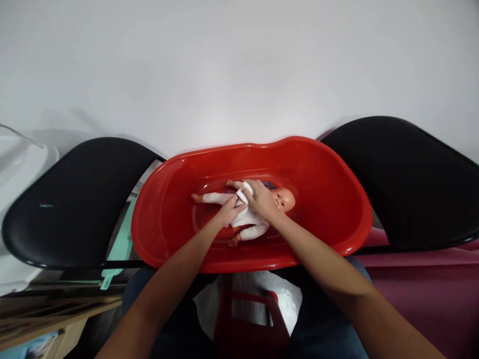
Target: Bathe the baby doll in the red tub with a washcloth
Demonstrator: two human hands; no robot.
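Observation:
A baby doll [286, 199] in a white outfit lies on its back inside a red baby bathtub [172, 199], head to the right and feet to the left. Both my hands are over its middle. My left hand [229, 212] has its thumb and fingers closed on the white cloth [242, 195] at the doll's front. My right hand [260, 197] grips the same bunched cloth from the other side, near the doll's chest. Part of the doll's trunk and its far arm are hidden under my hands. Something dark and a bit of orange show beneath the doll.
Black chairs stand at the left [71, 204] and right [407, 184] of the tub, against a white wall [239, 70]. A red stool [250, 319] is below the near rim. A mint-green strip [121, 239] and a wooden frame [67, 319] lie lower left.

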